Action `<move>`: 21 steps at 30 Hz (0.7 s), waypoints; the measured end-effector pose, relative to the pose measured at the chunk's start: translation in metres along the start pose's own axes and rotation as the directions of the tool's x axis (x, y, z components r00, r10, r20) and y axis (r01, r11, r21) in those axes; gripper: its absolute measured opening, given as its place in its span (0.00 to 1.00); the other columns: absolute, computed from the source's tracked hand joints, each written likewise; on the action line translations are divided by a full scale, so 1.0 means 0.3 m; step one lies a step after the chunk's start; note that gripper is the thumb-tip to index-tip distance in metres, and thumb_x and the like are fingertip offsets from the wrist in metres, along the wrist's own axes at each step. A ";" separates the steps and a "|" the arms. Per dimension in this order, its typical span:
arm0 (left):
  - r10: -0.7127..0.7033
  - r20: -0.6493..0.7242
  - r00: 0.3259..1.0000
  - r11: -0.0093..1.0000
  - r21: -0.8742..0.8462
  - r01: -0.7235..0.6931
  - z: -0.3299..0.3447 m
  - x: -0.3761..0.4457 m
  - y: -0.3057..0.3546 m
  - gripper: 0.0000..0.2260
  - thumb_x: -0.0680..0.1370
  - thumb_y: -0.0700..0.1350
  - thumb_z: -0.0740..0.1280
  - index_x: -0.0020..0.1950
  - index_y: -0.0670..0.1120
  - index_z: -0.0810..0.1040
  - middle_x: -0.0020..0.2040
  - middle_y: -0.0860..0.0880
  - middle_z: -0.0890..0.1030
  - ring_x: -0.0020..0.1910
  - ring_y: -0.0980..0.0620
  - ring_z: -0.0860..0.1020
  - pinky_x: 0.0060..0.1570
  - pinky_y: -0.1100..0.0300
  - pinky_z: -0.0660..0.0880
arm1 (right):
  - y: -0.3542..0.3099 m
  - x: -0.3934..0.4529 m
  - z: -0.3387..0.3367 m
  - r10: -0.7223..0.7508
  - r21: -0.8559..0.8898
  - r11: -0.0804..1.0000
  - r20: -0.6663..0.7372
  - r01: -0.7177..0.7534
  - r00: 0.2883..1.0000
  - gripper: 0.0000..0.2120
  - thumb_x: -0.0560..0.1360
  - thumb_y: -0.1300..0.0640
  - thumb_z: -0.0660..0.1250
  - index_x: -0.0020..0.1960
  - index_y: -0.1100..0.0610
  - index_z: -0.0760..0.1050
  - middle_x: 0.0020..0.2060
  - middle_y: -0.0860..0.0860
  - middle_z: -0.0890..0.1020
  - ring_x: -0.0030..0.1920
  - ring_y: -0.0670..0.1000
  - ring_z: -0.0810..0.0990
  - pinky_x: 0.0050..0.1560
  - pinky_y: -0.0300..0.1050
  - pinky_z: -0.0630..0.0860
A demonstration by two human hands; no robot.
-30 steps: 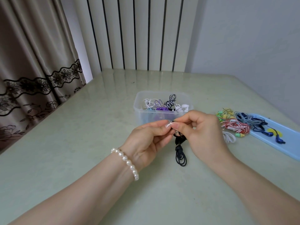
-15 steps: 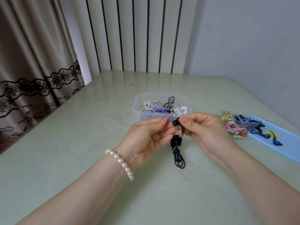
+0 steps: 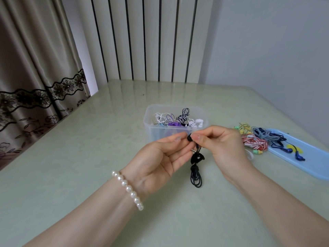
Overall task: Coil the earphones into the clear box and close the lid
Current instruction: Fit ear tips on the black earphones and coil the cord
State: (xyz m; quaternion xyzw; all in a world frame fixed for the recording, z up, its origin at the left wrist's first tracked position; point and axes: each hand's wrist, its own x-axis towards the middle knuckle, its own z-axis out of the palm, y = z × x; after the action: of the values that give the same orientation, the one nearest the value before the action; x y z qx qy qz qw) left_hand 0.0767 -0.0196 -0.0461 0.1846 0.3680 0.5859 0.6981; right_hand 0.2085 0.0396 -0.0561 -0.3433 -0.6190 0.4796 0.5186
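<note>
So I've got the black earphones point(image 3: 195, 168) hanging between my two hands, a bit above the tabletop point(image 3: 71, 157), just near of the clear box point(image 3: 175, 118). My right hand point(image 3: 222, 145) has its grip pinched on the top end, thumb and forefinger curled right by the little black earbud. My left hand point(image 3: 160, 157) pinches the same spot from the other side, with the rest of its fingers held loosely apart. The cord is bundled up already: a tight knotted wrap in the middle, then a few thin loops dangling below it. The box sits open-topped, with white, purple and black-and-white striped coils piled inside. Off to the right there's a blue lid point(image 3: 311, 157) lying flat with dark blue earphones point(image 3: 284, 145) on it, and red-striped ones point(image 3: 254, 143) just beside.
</note>
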 end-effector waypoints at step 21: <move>0.340 0.078 0.937 0.878 0.332 -0.346 -0.014 0.019 0.004 0.05 0.61 0.38 0.70 0.33 0.42 0.84 0.32 0.47 0.83 0.30 0.55 0.80 0.35 0.65 0.78 | -0.048 0.001 -0.013 0.494 0.380 0.695 0.366 -0.611 0.789 0.06 0.62 0.55 0.69 0.36 0.58 0.79 0.26 0.51 0.75 0.23 0.45 0.72 0.26 0.34 0.69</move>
State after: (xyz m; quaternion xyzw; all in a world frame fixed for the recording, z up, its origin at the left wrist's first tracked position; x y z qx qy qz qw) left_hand 0.0731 -0.0147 -0.0498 0.3698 0.4191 0.6260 0.5439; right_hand 0.2131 0.0364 -0.0424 -0.3158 -0.4040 0.7885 0.3397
